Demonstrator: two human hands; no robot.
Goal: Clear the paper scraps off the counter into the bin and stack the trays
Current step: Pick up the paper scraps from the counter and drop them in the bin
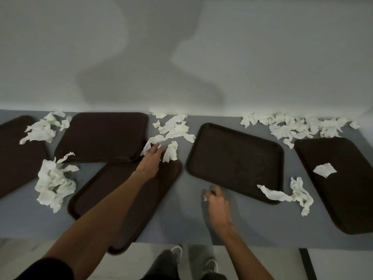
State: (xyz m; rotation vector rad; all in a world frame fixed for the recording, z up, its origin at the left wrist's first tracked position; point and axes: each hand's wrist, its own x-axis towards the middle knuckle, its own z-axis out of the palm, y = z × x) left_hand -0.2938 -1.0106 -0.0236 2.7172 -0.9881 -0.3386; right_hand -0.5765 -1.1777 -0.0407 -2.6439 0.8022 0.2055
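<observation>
The far-left tray (14,150) and the far-right tray (343,184) are cut off by the frame edges. The left forearm (105,207) covers part of the front tray (157,190). The right hand (217,201) is motion-blurred; its grip cannot be determined.

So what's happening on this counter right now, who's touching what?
A person is clearing torn paper off a grey counter. The left hand reaches into the middle paper scraps near the wall; whether it grips any yet is unclear. The right hand pinches a small scrap near the front. Five brown trays, like the middle one, lie spread out, unstacked, with paper clusters around them. No bin is in view.
</observation>
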